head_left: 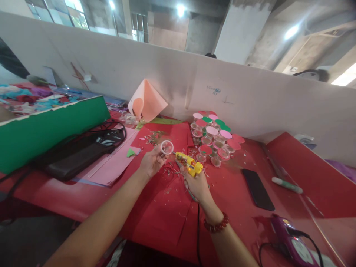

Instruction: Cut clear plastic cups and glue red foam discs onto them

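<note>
One clear plastic cup (167, 147) sits pinched in the left hand (152, 161) above the middle of the red worktop (230, 193), just beside the nozzle (174, 153) of the yellow hot-glue gun (189, 163) that the right hand (197, 183) grips. A slip of that nozzle could burn the left hand or warp the thin plastic, and the cord (198, 233) running to the near edge might, if snagged, tug it astray. Handwriting (213, 91) on the white partition (125, 63) behind the far edge is too blurred to read surely; no brand is legible.
</note>
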`<action>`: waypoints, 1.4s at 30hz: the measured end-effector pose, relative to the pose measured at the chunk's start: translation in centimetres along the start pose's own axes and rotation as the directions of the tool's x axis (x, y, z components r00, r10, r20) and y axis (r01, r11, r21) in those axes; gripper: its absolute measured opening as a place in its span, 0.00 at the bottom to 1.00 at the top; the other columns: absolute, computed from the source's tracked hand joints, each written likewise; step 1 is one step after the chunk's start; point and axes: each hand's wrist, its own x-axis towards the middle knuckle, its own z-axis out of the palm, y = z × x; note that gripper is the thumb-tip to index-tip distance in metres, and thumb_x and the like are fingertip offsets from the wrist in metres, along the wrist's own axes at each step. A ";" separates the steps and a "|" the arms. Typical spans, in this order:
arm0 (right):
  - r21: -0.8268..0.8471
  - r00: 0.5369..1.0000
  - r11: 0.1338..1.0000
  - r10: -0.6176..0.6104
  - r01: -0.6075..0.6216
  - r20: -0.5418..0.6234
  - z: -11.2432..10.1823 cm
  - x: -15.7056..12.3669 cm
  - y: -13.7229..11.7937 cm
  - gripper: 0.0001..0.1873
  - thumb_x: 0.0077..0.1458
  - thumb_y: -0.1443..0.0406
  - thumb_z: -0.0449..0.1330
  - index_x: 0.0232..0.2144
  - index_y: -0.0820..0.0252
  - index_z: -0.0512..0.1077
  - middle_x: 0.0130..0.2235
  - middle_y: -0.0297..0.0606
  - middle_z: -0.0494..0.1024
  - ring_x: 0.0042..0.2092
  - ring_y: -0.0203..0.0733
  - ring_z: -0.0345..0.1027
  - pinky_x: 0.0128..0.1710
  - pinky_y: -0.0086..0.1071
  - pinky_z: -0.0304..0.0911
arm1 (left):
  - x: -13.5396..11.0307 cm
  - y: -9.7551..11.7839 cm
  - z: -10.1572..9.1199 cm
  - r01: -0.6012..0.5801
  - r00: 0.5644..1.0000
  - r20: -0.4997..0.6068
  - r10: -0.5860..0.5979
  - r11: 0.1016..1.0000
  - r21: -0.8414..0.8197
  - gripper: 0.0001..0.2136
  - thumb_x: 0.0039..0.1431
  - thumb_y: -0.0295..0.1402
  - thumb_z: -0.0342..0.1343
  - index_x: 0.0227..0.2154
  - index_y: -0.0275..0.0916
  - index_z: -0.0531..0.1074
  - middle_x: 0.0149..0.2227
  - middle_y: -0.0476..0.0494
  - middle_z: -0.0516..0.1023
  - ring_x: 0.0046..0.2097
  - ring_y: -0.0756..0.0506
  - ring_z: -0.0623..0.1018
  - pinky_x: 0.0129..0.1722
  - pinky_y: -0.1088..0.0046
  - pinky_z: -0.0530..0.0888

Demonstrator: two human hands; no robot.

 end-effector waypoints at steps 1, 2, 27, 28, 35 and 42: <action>0.001 1.000 1.000 0.009 -0.009 0.007 -0.1 0.0 -0.2 0.30 0.52 0.45 0.57 0.46 0.62 0.74 0.24 0.31 0.71 0.19 0.30 0.53 0.18 0.25 0.54 | 0.0 0.0 -0.1 0.010 1.000 0.005 -0.010 1.000 0.006 0.10 0.62 0.24 0.46 0.41 0.36 0.72 0.36 0.42 0.77 0.30 0.52 0.74 0.29 0.80 0.72; 0.006 1.000 1.000 0.018 -0.018 0.014 -0.1 0.0 -0.3 0.31 0.52 0.45 0.57 0.47 0.62 0.74 0.23 0.32 0.71 0.19 0.30 0.54 0.18 0.25 0.54 | 0.1 0.0 -0.2 0.017 1.000 0.005 -0.017 1.000 0.010 0.10 0.62 0.24 0.46 0.41 0.36 0.72 0.37 0.42 0.77 0.30 0.52 0.74 0.29 0.79 0.72; 0.045 0.999 0.999 0.017 -0.015 -0.049 -0.4 0.2 -0.4 0.27 0.51 0.45 0.59 0.40 0.60 0.75 0.20 0.30 0.68 0.19 0.32 0.54 0.18 0.26 0.52 | -0.5 -0.1 0.0 0.018 0.996 0.091 -0.016 1.000 -0.013 0.23 0.53 0.16 0.50 0.49 0.44 0.71 0.41 0.44 0.78 0.36 0.50 0.78 0.35 0.77 0.76; 0.040 0.999 0.999 0.016 -0.014 -0.046 -0.4 0.2 -0.4 0.27 0.51 0.45 0.58 0.40 0.60 0.74 0.20 0.31 0.68 0.19 0.33 0.55 0.18 0.26 0.53 | -0.5 -0.1 0.1 0.019 0.997 0.081 -0.017 1.000 -0.021 0.21 0.54 0.16 0.50 0.47 0.43 0.71 0.40 0.44 0.78 0.36 0.50 0.78 0.36 0.77 0.76; 0.025 0.998 1.000 0.007 -0.005 -0.065 -0.4 0.1 -0.9 0.26 0.50 0.45 0.59 0.41 0.59 0.74 0.21 0.33 0.70 0.24 0.38 0.64 0.20 0.27 0.56 | 0.3 -0.7 -0.7 -0.056 0.992 0.116 0.054 0.998 0.020 0.07 0.56 0.21 0.55 0.35 0.37 0.72 0.41 0.43 0.78 0.43 0.48 0.78 0.45 0.71 0.75; 0.008 0.996 1.000 0.022 -0.022 -0.082 -0.5 0.0 -1.2 0.26 0.50 0.46 0.59 0.41 0.60 0.74 0.18 0.31 0.69 0.23 0.38 0.64 0.19 0.26 0.56 | 0.3 -0.8 -1.0 -0.019 0.984 0.180 0.007 0.998 0.064 0.11 0.55 0.22 0.55 0.42 0.35 0.74 0.42 0.40 0.79 0.42 0.47 0.79 0.46 0.72 0.75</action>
